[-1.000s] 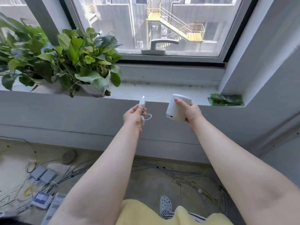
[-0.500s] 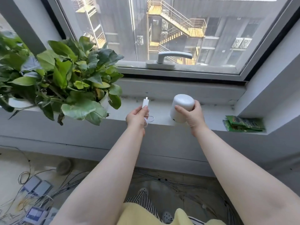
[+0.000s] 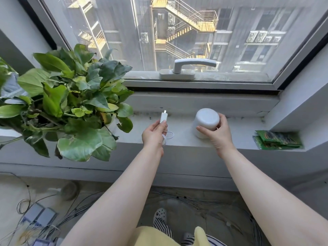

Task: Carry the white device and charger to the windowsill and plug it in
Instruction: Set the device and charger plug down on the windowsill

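White device [image 3: 206, 121] is being gripped on the windowsill [image 3: 184, 139] by the right hand [image 3: 217, 134], fingers wrapped around it. Charger [image 3: 163, 117] is being pinched in the left hand [image 3: 153, 134], just left, cable looped below.

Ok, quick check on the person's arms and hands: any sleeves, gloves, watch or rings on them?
Neither. Both forearms are bare right up to the bottom edge of the frame, with no sleeve showing. The left hand and right hand are ungloved, and no watch, bracelet or ring is visible on the sides facing the camera. The nails look short and unpainted.
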{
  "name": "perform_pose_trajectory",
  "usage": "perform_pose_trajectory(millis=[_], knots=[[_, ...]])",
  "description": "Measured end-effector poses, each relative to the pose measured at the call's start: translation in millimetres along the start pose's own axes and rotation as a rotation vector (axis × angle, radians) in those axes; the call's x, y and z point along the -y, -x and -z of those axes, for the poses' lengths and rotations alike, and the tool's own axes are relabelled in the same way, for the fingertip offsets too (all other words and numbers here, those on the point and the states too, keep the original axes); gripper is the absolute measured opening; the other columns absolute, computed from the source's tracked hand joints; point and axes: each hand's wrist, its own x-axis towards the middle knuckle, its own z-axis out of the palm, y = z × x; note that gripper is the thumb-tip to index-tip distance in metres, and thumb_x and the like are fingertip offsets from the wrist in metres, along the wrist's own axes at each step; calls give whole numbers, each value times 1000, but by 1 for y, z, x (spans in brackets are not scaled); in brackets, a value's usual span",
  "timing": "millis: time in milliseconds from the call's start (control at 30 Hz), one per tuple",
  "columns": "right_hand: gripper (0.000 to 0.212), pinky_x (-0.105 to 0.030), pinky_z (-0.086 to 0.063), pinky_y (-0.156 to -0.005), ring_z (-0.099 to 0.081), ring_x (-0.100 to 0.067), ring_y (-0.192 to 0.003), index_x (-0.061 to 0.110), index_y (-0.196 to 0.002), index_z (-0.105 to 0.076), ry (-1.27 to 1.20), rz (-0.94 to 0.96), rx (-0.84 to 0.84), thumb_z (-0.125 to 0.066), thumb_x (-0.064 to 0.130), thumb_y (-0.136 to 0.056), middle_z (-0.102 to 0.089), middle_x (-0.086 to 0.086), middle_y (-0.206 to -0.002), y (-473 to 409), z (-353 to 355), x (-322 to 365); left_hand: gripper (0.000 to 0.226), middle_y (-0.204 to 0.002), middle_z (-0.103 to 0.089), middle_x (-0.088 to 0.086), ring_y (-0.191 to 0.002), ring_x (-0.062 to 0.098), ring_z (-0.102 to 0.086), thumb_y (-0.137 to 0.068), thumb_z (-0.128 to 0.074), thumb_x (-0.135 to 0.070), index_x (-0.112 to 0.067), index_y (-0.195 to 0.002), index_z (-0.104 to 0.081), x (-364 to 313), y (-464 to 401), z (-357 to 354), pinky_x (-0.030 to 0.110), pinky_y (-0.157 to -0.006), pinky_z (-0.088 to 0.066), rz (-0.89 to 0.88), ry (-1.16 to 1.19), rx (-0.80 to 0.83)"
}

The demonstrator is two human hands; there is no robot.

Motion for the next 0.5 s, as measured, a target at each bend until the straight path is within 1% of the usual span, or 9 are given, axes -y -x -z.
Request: perform_pose_trajectory(millis=[167, 233, 300, 333, 367, 400, 433, 467, 500], knots=[[74, -25, -48, -90, -58, -19, -118, 28, -122, -47, 20, 13, -6, -87, 14, -62, -58, -2, -128, -4, 0, -4, 39, -88, -69, 5, -76, 13, -64, -83, -69, -9, -5, -121, -60, -2, -3, -4, 16, -69, -51, 2, 25, 15], [77, -23, -47, -90, -56, -20, -120, 25, -126, -45, 27, 26, 2, -86, 10, -62, -56, -2, -131, -5, 0, -6, 39, -88, -69, 5, -76, 13, -64, -83, -69, -9, -5, -120, -61, -2, -3, -5, 17, -71, -51, 5, 25, 22], [87, -19, -47, -90, -54, -19, -122, 24, -133, -40, 44, 46, 31, -86, 7, -62, -52, 3, -131, -3, 1, -6, 39, -87, -69, 6, -75, 13, -63, -83, -69, -8, -5, -121, -61, -3, -3, -7, 18, -75, -53, 3, 33, 27], [92, -19, -46, -92, -52, -17, -123, 25, -137, -36, 53, 49, 44, -86, 7, -62, -50, 8, -130, -2, 3, -5, 39, -87, -68, 6, -75, 13, -63, -83, -69, -7, -4, -121, -61, -3, -3, -7, 19, -77, -53, 2, 39, 32], [96, -20, -43, -98, -49, -15, -124, 27, -141, -33, 56, 44, 50, -86, 8, -63, -48, 13, -128, 0, 5, -4, 39, -87, -68, 7, -75, 14, -63, -83, -68, -7, -4, -121, -60, -4, -2, -8, 20, -78, -52, 1, 46, 38], [98, -23, -38, -105, -47, -14, -125, 28, -143, -30, 59, 42, 40, -85, 11, -64, -46, 13, -128, 3, 7, -1, 39, -89, -68, 7, -75, 14, -63, -83, -68, -7, -4, -121, -60, -4, -2, -8, 21, -80, -52, 1, 48, 43], [97, -24, -34, -108, -46, -14, -125, 28, -143, -29, 64, 53, 9, -85, 16, -65, -46, 8, -127, 8, 9, 2, 39, -90, -68, 8, -75, 15, -62, -83, -69, -7, -4, -121, -60, -4, -2, -8, 23, -82, -52, 4, 47, 45], [92, -24, -34, -108, -47, -13, -123, 26, -142, -32, 73, 81, -47, -83, 23, -66, -48, 3, -126, 14, 9, 6, 39, -91, -68, 9, -75, 15, -62, -83, -69, -8, -4, -121, -61, -4, -1, -8, 25, -85, -52, 9, 49, 47], [81, -24, -39, -103, -50, -12, -118, 24, -138, -37, 80, 122, -124, -79, 27, -69, -51, 1, -121, 21, 8, 12, 39, -90, -68, 9, -74, 15, -61, -83, -68, -7, -4, -121, -61, -5, 0, -8, 27, -87, -52, 15, 58, 52]])
